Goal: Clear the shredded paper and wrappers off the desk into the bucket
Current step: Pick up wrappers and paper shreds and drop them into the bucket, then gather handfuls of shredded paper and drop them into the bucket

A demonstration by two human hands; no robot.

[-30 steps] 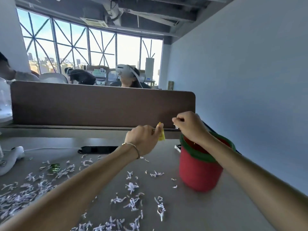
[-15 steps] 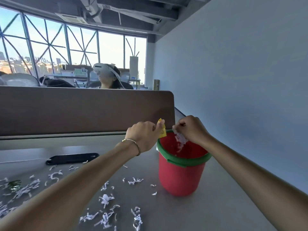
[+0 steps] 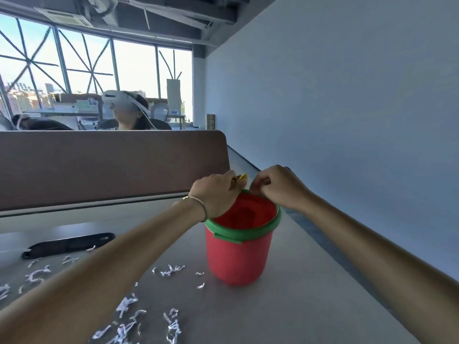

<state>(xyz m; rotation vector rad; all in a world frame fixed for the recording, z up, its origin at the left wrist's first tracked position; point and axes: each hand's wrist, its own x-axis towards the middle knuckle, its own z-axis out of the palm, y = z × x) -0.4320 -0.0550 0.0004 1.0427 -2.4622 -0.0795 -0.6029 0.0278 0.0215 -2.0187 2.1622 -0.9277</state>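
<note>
A red bucket (image 3: 238, 256) with a green rim stands on the grey desk (image 3: 298, 306). Both hands hover over its far rim. My left hand (image 3: 216, 192) pinches a small yellow wrapper (image 3: 240, 178) just above the bucket's left edge. My right hand (image 3: 275, 186) is curled over the opening, fingers closed, and no paper shows in it. White shredded paper (image 3: 124, 326) lies scattered on the desk left of the bucket and toward the near edge, with a few bits (image 3: 171, 269) close to the bucket's base.
A black flat object (image 3: 69, 244) lies on the desk at the left, by the brown partition (image 3: 111, 167). A pale wall runs along the right. Beyond the partition sits a person wearing a headset.
The shredded paper that hung from my right hand over the bucket is gone from it. Both hands stay above the rim. The view has shifted so the bucket sits nearer the centre.
</note>
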